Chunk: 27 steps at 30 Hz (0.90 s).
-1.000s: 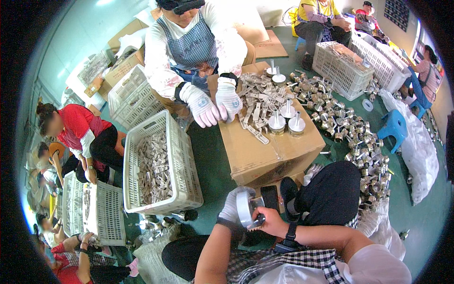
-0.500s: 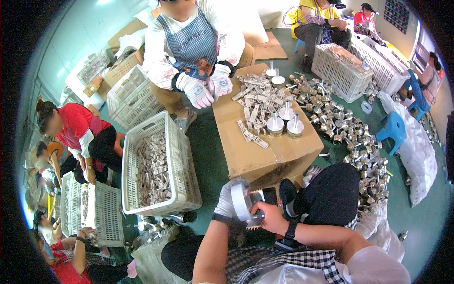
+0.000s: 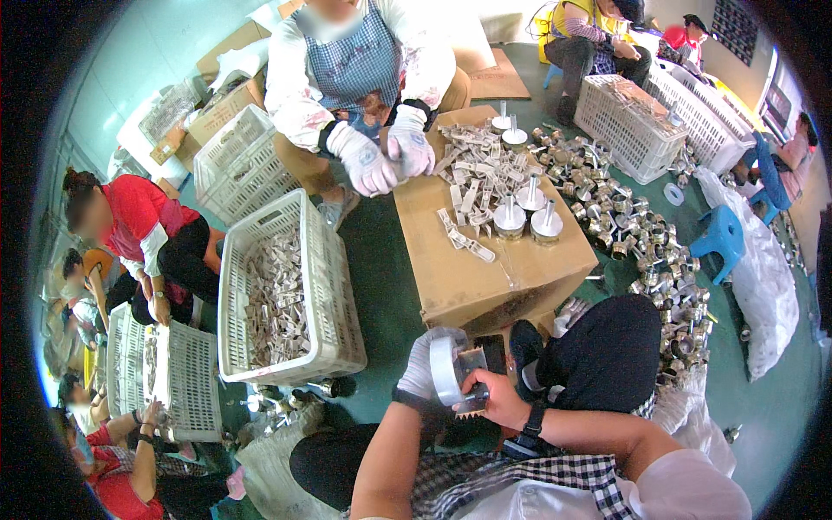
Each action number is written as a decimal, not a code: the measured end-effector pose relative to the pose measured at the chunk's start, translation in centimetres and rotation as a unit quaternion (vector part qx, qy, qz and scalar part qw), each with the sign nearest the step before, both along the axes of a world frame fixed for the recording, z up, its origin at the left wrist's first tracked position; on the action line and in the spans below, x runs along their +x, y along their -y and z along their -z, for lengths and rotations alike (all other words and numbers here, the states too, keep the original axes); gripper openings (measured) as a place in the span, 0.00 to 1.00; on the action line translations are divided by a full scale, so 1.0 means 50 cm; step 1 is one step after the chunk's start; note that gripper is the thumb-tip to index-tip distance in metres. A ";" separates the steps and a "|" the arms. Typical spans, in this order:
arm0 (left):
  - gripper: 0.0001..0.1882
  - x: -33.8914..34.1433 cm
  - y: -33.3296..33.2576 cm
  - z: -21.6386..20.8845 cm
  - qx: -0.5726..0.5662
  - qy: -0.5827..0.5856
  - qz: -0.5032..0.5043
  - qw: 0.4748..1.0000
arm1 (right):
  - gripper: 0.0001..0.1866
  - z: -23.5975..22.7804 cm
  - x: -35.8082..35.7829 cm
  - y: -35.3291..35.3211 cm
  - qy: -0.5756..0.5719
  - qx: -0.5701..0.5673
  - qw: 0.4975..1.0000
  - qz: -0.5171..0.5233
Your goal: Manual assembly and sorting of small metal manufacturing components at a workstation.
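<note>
My left hand (image 3: 417, 367), in a pale knit glove, grips a wide toothed metal cup (image 3: 446, 371) with a smooth silver band, resembling a hole saw. Saw-like teeth show along its edge. Bare and with a dark watch at the wrist, my right hand (image 3: 503, 400) closes on the other side of the cup, its thumb over the edge. Both hands are above my lap, just in front of a cardboard box (image 3: 468, 290). On the box stand several silver discs with upright stems (image 3: 510, 217), beside a heap of flat metal clips (image 3: 481, 165).
A white crate (image 3: 334, 295) of metal pieces stands left of the box. Right of it, stemmed metal cups (image 3: 633, 221) cover the floor, near a blue stool (image 3: 721, 234). Across the box sits a person in white gloves (image 3: 368, 165). Other people work further left and at the back.
The view has shifted slightly. My hands still hold the toothed metal cup, with little change in grip. The gloved hands of the person opposite have moved closer to the box's edge.
</note>
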<state>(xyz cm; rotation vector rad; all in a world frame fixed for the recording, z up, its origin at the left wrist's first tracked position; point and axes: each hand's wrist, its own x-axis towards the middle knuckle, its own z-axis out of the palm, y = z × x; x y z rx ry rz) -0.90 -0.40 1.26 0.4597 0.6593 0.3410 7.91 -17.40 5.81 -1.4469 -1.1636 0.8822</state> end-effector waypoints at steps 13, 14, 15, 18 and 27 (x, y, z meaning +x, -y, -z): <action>0.15 -0.003 -0.003 0.023 -0.024 0.011 0.007 1.000 | 0.18 0.008 -0.003 0.007 -0.023 -0.030 0.999 -0.001; 0.14 -0.003 -0.007 0.029 -0.047 0.011 0.014 0.999 | 0.18 0.012 -0.003 0.007 -0.022 -0.026 0.999 -0.001; 0.14 -0.005 -0.011 0.035 -0.070 0.011 0.021 0.997 | 0.18 0.017 -0.005 0.007 -0.021 -0.022 1.000 -0.002; 0.14 0.002 -0.008 0.035 -0.094 0.018 0.014 0.995 | 0.18 0.024 0.000 0.009 -0.009 -0.005 1.000 -0.005; 0.11 -0.008 -0.001 -0.005 -0.043 -0.045 0.030 0.998 | 0.17 -0.010 0.010 0.008 -0.011 -0.013 1.000 0.001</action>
